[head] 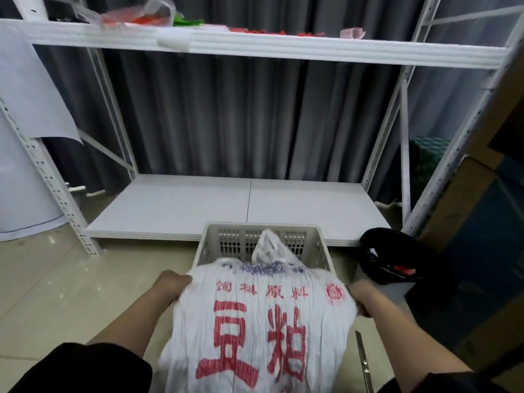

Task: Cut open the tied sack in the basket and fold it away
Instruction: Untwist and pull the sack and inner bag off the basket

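A white woven sack (pixel 261 321) with large red characters fills the lower middle of the view, spread wide between my two hands. My left hand (pixel 173 282) grips its left edge, my right hand (pixel 358 296) grips its right edge. The sack's far end hangs over the beige slotted plastic basket (pixel 215 242) on the floor, and a bunched white tip (pixel 269 248) rises inside the basket. A slim metal blade, likely a utility knife (pixel 364 361), lies on the floor by my right forearm.
A white metal shelving rack stands ahead, with a low bare shelf board (pixel 241 205) just behind the basket. A black bag (pixel 397 256) sits to the right of the basket. Cardboard boxes (pixel 482 194) stand at the right. Red and green items lie on the upper shelf (pixel 255 43).
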Demonstrator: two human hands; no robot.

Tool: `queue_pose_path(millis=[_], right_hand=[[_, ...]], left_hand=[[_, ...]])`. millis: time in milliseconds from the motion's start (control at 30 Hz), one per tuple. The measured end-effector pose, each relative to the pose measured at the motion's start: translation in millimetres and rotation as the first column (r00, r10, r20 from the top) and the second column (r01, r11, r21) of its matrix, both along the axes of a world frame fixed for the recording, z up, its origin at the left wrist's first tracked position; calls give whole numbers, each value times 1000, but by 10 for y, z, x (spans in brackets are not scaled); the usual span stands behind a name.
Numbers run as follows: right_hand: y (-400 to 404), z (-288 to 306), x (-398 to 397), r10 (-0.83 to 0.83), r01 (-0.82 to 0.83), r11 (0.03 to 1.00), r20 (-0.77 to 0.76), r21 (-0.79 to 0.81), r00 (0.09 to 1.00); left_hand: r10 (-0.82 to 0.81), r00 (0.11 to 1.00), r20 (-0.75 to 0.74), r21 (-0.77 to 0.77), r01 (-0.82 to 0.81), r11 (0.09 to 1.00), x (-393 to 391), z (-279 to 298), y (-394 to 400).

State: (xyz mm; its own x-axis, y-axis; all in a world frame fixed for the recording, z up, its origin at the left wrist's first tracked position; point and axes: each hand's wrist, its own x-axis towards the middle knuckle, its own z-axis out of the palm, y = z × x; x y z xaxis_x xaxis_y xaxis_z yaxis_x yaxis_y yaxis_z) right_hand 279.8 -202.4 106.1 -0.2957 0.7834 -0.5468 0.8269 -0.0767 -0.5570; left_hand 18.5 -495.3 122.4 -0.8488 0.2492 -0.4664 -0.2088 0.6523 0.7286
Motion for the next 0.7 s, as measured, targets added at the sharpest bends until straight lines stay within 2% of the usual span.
queue_pose_path(millis=[100, 167, 200, 267, 333, 367, 433, 467, 533, 600, 700], right_hand=[[-104, -92, 33, -8, 7, 1000, -50, -19, 999], [-119, -90, 22, -101, 91, 994, -202, -58, 974], [-150, -63, 18, -174, 151, 984, -315, -98, 933], [-204, 14, 32, -281, 262, 959, -490, -109, 825], [-300, 109, 118, -276, 268, 958, -586, -101, 762], [-368, 164, 193, -263, 207, 965, -603, -163, 753], [-473, 172, 397, -122, -67, 942, -521, -330, 845], [-527, 157, 488, 36, -233, 891, -453, -389, 891], [-707, 132, 581, 332, -473, 755, -356, -454, 873], [-857, 28, 503, 459, -564, 729, -335, -387, 823], [-965, -44, 308, 458, -531, 835, -353, -144, 816]], left_hand=[[-80, 997, 21, 28, 80, 996, 64, -59, 50], [-127, 992, -9, 62, 127, 990, 78, -88, 132], [-126, 991, -46, 76, 130, 989, 90, -95, 180], [-13, 990, -142, 117, 30, 993, 114, -91, 261], [127, 964, -233, 144, -95, 985, 104, -81, 275], [170, 950, -262, 141, -137, 981, 87, -65, 267], [210, 941, -267, 98, -190, 977, 20, -50, 234], [205, 948, -242, 75, -192, 978, -22, -53, 228], [146, 972, -182, 21, -145, 989, -83, -69, 258], [76, 986, -149, 14, -75, 997, -57, -47, 315], [-97, 991, -93, 127, 109, 986, 110, 68, 355]])
